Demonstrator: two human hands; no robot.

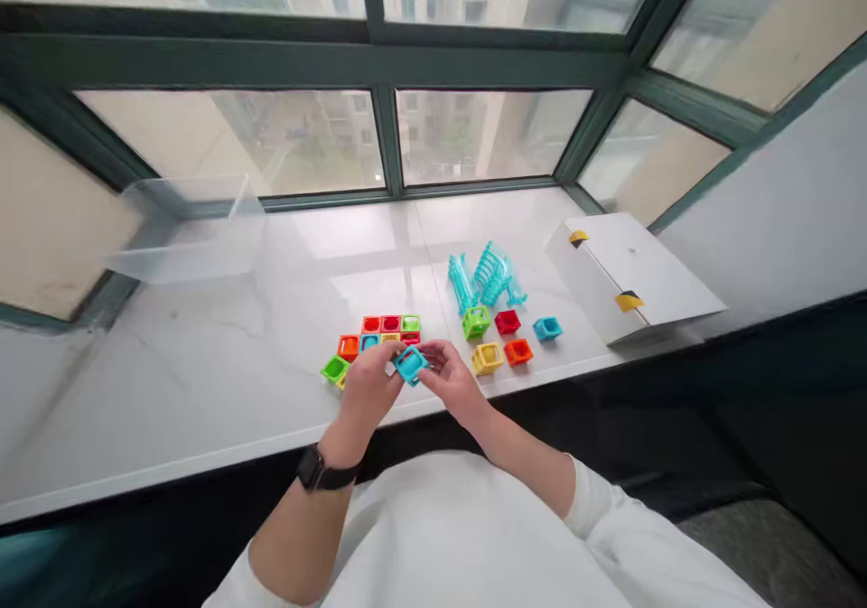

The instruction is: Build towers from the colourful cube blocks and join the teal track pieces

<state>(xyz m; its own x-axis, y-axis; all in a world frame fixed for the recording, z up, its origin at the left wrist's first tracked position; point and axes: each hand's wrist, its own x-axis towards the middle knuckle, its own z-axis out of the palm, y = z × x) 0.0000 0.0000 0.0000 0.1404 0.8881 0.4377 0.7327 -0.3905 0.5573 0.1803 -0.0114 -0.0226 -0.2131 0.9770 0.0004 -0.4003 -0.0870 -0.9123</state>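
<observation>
A blue hollow cube block (pixel 410 365) is gripped between my left hand (pixel 371 380) and my right hand (pixel 452 380), above the front of the white sill. Fingers of both hands are closed on its sides. Just beyond my hands lies a group of joined cube blocks (pixel 391 323) in red, orange, blue, yellow and green; my left hand hides part of it. A green block (pixel 334 369) shows at its left end. To the right of my right hand sit loose blocks: yellow (pixel 487 358), orange (pixel 518 351), green (pixel 476 322), red (pixel 508 322) and blue (pixel 548 328).
Clear turquoise track-like pieces (pixel 489 275) lie behind the loose blocks. A white box (pixel 637 269) with yellow-and-black tabs stands at the right. At the far left is a transparent plastic bin (pixel 186 263). Green-framed windows (pixel 386 138) border the back of the marble sill (pixel 223 364).
</observation>
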